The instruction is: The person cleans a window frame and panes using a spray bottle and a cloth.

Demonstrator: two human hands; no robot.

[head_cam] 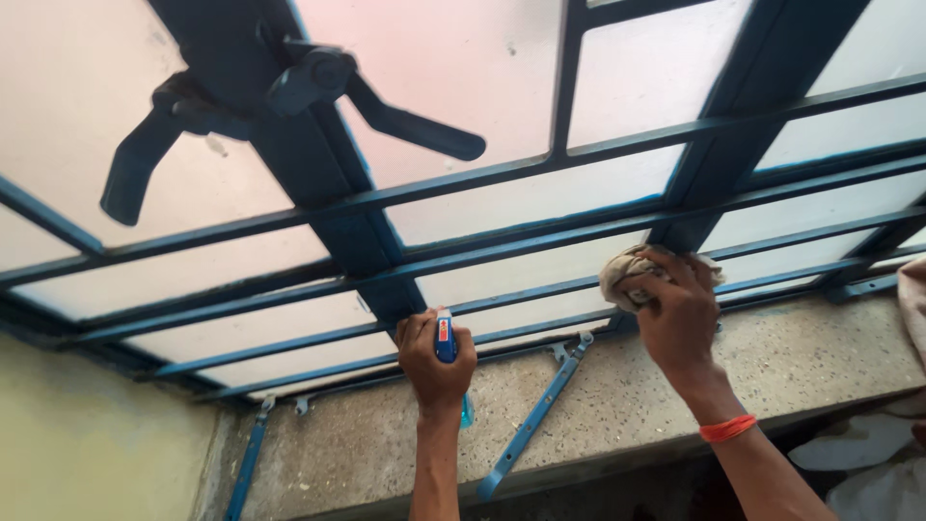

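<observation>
Blue window grille (540,246) before frosted glass (482,203), stone sill (820,357) below

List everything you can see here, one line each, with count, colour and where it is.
Window frame: one, dark blue metal with horizontal bars, fills the upper view.
Frosted panes: several, whitish to pinkish, behind the bars.
Window handle: one, dark blue, upper left on the upright.
Window stays: two, blue, lying on the sill at left and centre.
Sill: one, speckled grey stone, below the frame.
Wall: pale yellow, lower left.
Spray bottle: one, blue with red label, in the left hand.
Cloth: one, beige, bunched, pressed to the bars.
Wristband: one, orange, right wrist.
Left hand: closed round the bottle.
Right hand: fingers gripping the cloth.
</observation>
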